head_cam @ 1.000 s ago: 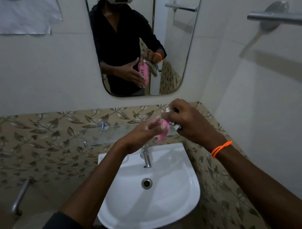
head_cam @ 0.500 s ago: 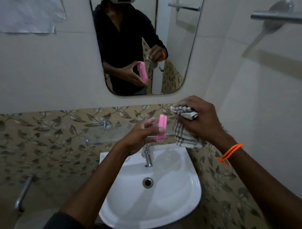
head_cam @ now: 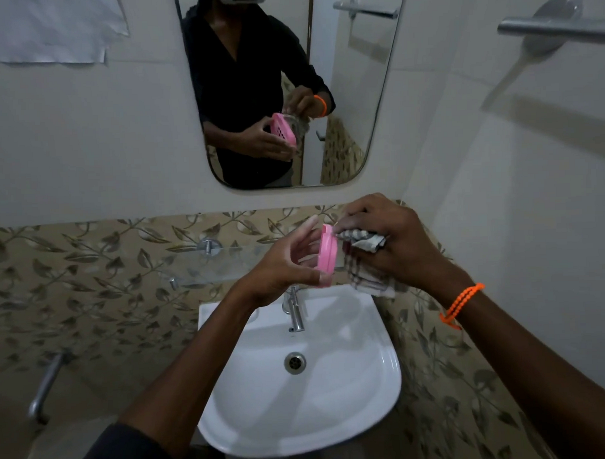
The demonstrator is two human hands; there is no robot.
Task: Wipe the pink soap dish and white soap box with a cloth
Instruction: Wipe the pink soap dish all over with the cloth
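My left hand [head_cam: 281, 264] grips the pink plastic soap dish [head_cam: 327, 256] on edge above the white ceramic basin [head_cam: 375, 391]; my right hand [head_cam: 387, 240] clutches the checked grey-white cloth [head_cam: 364, 261] against it.

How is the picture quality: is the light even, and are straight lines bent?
Head view: dim, soft light; the towel bar casts a long wall shadow; wide-angle lens bows the mirror edges; pink soap dish stays sharp, reflection slightly blurred.
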